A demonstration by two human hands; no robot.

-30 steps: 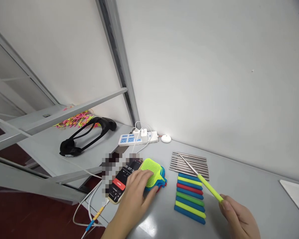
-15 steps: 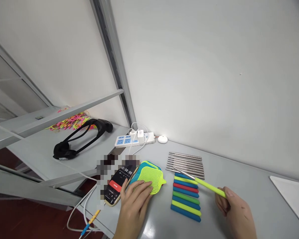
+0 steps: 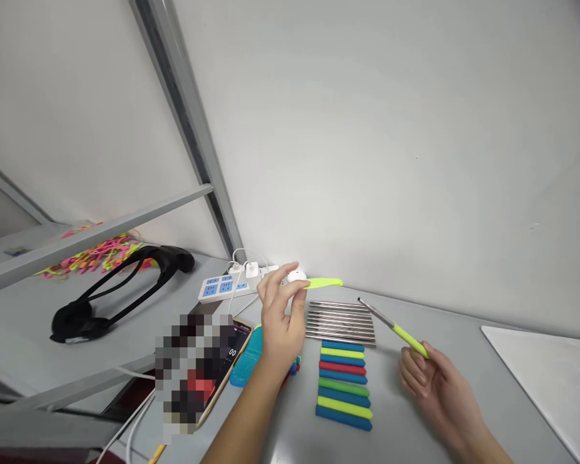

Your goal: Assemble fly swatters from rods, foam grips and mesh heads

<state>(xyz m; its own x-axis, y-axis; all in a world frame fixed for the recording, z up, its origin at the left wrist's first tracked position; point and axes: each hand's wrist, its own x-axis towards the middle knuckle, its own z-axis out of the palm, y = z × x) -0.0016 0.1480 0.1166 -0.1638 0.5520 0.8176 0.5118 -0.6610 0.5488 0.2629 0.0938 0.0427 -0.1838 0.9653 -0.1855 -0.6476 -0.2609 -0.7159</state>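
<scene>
My left hand (image 3: 281, 319) is raised above the table, thumb and fingers pinching a yellow-green fly swatter head (image 3: 325, 282) that shows nearly edge-on. In my right hand (image 3: 439, 390) is a swatter handle (image 3: 408, 338), a yellow-green grip with a metal rod whose tip points up and left. The rod and the head are apart. Under my left forearm lie blue perforated swatter heads (image 3: 245, 366), partly hidden. Between my hands is a row of coloured grips (image 3: 343, 391) in blue, yellow, red and green. Several metal rods (image 3: 341, 323) lie side by side behind them.
A phone (image 3: 222, 367) lies left of the swatter heads. Behind it are a power strip (image 3: 217, 287) with plugs and a round white object (image 3: 296, 276). A black headset (image 3: 125, 293) rests on the left shelf. A white sheet (image 3: 536, 367) lies at right.
My left hand has lifted the yellow-green head off the pile and carried it up and away. My right hand has tilted the handle's rod tip upward. The view has shifted slightly right.
</scene>
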